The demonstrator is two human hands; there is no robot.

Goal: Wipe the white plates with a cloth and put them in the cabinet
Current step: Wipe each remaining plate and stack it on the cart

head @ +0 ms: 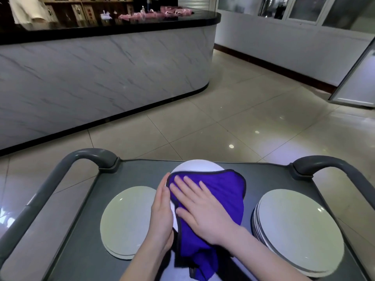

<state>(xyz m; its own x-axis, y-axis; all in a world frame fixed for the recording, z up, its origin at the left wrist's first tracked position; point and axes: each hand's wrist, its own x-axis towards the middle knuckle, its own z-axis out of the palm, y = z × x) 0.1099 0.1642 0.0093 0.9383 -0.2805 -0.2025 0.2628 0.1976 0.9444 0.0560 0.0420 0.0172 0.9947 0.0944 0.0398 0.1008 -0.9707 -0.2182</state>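
A white plate [197, 165] stands tilted in the middle of the grey cart top [142, 171], mostly covered by a purple cloth [225, 191]. My right hand [203, 209] lies flat with straight fingers on the cloth, pressing it against the plate. My left hand [162, 211] holds the plate's left edge with the fingers along the rim. A short stack of white plates [127, 218] lies on the left of the cart. A taller stack of white plates [300, 230] lies on the right.
The cart has grey handles at left [89, 155] and right [324, 163]. Beyond it is a tiled floor [243, 110] and a marble-fronted counter [101, 78] with a black top. An open cabinet door [357, 82] stands at the far right.
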